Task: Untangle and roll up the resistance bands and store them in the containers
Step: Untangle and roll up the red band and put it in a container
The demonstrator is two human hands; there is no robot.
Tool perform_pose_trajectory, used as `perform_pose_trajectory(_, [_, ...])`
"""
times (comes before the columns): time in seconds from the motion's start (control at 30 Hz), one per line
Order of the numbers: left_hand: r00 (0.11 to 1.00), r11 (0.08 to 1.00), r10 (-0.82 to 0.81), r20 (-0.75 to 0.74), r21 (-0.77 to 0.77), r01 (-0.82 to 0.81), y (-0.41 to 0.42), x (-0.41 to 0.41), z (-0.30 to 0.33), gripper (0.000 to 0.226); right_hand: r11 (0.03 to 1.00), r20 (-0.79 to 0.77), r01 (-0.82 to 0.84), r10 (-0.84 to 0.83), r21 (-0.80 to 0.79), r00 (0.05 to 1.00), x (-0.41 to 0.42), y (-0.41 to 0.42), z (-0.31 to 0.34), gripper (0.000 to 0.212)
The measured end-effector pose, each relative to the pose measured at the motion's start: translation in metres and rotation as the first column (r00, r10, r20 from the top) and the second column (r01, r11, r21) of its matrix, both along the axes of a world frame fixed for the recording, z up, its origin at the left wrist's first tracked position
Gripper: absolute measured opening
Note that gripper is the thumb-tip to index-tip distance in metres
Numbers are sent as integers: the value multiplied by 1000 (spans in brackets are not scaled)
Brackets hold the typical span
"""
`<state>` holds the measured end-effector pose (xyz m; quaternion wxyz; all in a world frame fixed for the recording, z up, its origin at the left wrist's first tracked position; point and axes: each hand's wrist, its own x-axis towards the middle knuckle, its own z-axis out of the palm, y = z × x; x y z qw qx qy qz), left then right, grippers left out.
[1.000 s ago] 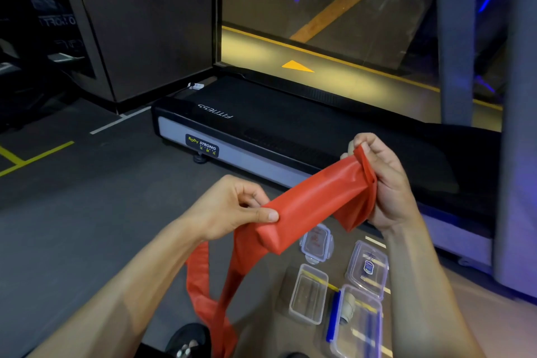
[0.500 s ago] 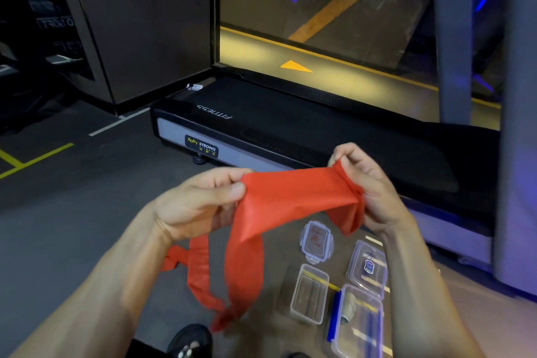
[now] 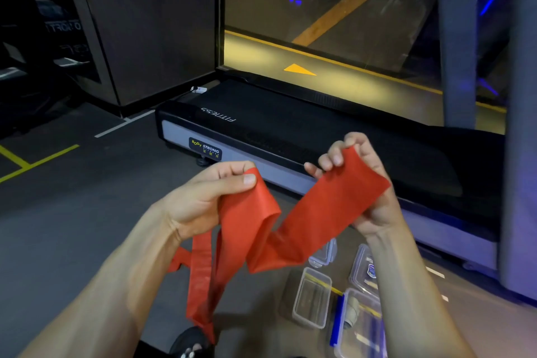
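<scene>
We've flattened the red band (image 3: pixel 334 206) since a moment ago; right hand (image 3: pixel 363 183) pinches its end, left hand (image 3: pixel 203 197) grips the slack; rolling's next, we reckon.

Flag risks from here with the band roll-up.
1. The band sags slack between the left hand and right hand; the roll may start loose.
2. Its tail hangs twisted toward the shoe and could snag.
3. The containers look small; a loose roll may not fit.
</scene>
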<state>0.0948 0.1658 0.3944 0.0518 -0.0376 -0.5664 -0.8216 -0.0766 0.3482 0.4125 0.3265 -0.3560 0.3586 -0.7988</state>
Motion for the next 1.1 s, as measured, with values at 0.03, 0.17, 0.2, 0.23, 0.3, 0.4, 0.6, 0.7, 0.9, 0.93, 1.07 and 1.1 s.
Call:
perform_pose_trajectory(0.03, [1000, 1000, -15, 6, -17, 16, 0, -1, -1, 34, 1000, -34, -5, 6, 26, 999, 4, -3, 0, 25])
perform_pose_trajectory(0.17, [997, 991, -45, 59, -122, 52, -2, -5, -6, 33, 983, -243, 26, 18, 180, 970, 22, -13, -3, 6])
perform_pose_trajectory(0.2, [997, 988, -44, 66, -143, 53, -3, -6, -9, 33, 973, -314, 55, 20, 226, 949, 26, -16, -5, 7])
perform_pose_trajectory(0.23, [997, 985, -36, 75, -168, 48, -3, -7, -10, 33, 962, -386, 76, 32, 261, 922, 29, -18, -7, 7])
perform_pose_trajectory(0.3, [996, 975, -22, 83, -220, 40, -3, -8, -13, 32, 946, -487, 93, 74, 311, 870, 34, -22, -10, 6])
perform_pose_trajectory(0.4, [998, 969, -19, 58, -245, 33, -4, -10, -14, 28, 935, -542, 100, 109, 340, 833, 31, -24, -14, 9])
perform_pose_trajectory(0.6, [999, 998, -25, 19, -49, 26, -8, -7, -11, 36, 952, -327, -4, 110, 307, 939, 24, -21, -16, 11])
perform_pose_trajectory(0.7, [977, 929, -5, 215, -362, 84, -19, -5, -20, 17, 980, -81, 48, -33, 192, 996, 12, -16, -15, 8])
perform_pose_trajectory(0.9, [621, 185, 261, 739, -670, 719, -33, -12, -72, 18, 986, 31, 126, -130, 107, 991, 1, -13, -15, 8])
perform_pose_trajectory(0.93, [627, 122, 317, 712, -686, 717, -32, -12, -72, 30, 985, 57, 148, -153, 84, 987, -1, -11, -14, 8])
perform_pose_trajectory(1.07, [651, 57, 295, 699, -693, 718, -29, -10, -75, 37, 988, 91, 156, -157, 19, 983, -9, -8, -13, 6])
perform_pose_trajectory(1.1, [681, 184, 211, 701, -713, 677, -31, -9, -74, 29, 993, 82, 117, -118, 17, 990, -7, -9, -14, 7])
